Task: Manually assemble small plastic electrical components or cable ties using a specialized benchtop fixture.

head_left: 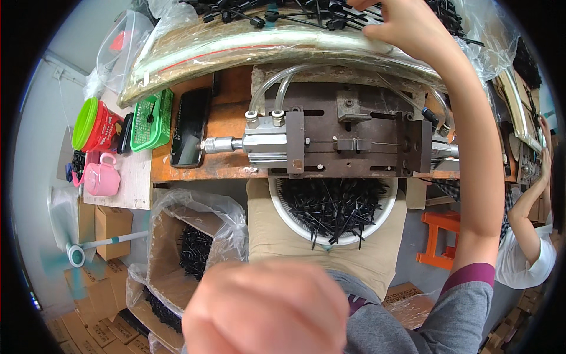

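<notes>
Your right arm reaches forward past the metal fixture, its hand bent leftward beside heaped black parts; the thumb stands apart from curled fingers, but you cannot tell whether they grip one. Your left hand, blurred near the camera, looks folded; its contents cannot be told. On the counter you have one fixture, one phone, one green basket. One white basket of black parts sits at your lap.
</notes>
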